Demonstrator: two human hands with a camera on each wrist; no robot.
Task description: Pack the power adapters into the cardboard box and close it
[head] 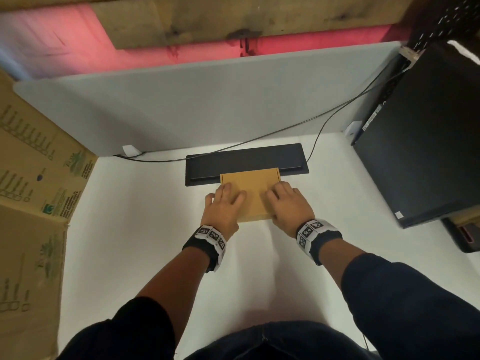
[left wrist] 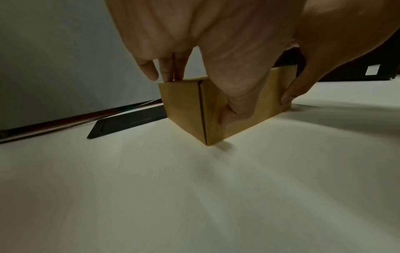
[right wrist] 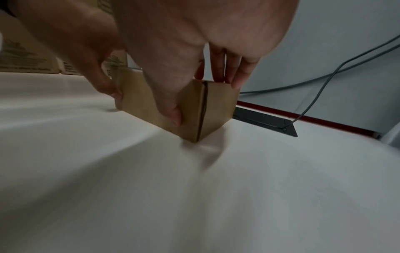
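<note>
Cardboard box [head: 250,193], lid shut, sits toward the surface's [head: 135,229] back edge, partly over a black panel [head: 207,165]. Left hand [head: 224,206] and right hand [head: 288,203] each clasp it, fingers on top, thumbs pressing the near side.

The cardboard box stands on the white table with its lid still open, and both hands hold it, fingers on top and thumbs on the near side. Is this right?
Not quite: the cardboard box has its lid closed flat, as the head view shows. The rest holds: it stands on the white table, left hand and right hand on it, fingers on top, thumbs on the near side.
</note>
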